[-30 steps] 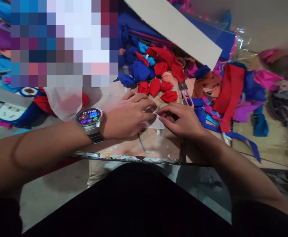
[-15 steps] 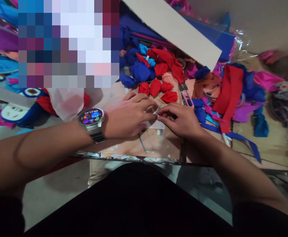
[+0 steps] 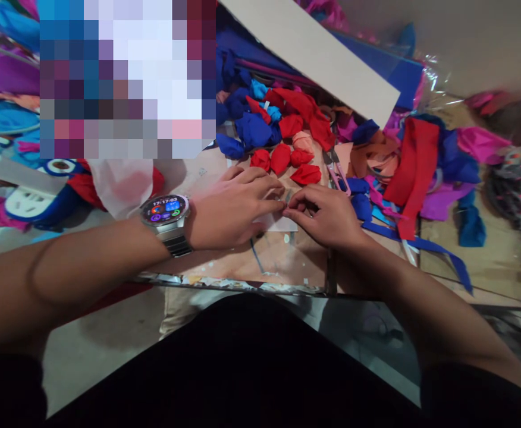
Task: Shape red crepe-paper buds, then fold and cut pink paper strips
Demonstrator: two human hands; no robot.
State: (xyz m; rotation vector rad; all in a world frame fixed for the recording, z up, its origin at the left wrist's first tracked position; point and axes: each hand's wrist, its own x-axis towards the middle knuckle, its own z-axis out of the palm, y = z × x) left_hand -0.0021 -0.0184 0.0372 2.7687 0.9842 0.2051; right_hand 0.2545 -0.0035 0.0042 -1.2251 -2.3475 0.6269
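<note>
Nearest the camera, the left hand (image 3: 231,208), with a watch (image 3: 166,213) on its wrist, and the right hand (image 3: 327,215) met fingertip to fingertip over the table (image 3: 282,261), both pinched shut on a small white piece of paper (image 3: 281,223) that lay between them on the tabletop. Just beyond the hands sat red crumpled balls (image 3: 282,160), with scissors (image 3: 335,169) beside them. Farther back lay blue crumpled scraps (image 3: 251,128) and a long pale board (image 3: 314,50).

a craft workshop: the counter (image 3: 225,270) is strewn with red, blue and purple paper scraps (image 3: 414,166), crumpled paper balls (image 3: 281,157), scissors (image 3: 335,169) and a cardboard strip (image 3: 314,50).
</note>
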